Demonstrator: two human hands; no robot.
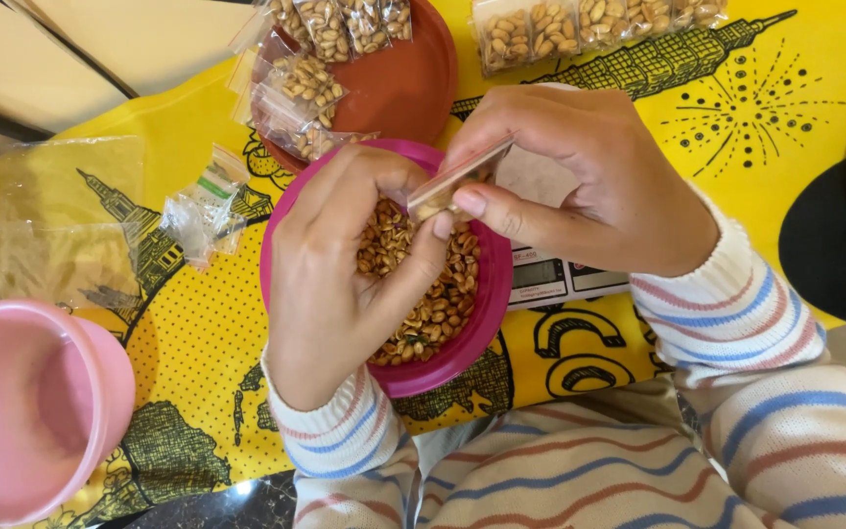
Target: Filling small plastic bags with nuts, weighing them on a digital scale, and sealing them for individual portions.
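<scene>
At the near left corner of the yellow printed cloth (795, 69) sits a pale pink tub (26, 411). Mid-cloth, the left hand (345, 264) and right hand (580, 176) both pinch a small clear packet (452, 181) closed-fingered above the magenta bowl of peanuts (487, 294), a scale (565, 279) just beside it. Toward the far edge, a brown bowl (408, 83) carries filled packets (320, 83).

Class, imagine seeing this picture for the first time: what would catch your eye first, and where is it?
At centre, the left hand and right hand pinch a small clear packet over a magenta bowl of roasted peanuts. Beneath lies a bright yellow cloth with black drawings. Filled peanut packets pile on a red plate at the top.
</scene>
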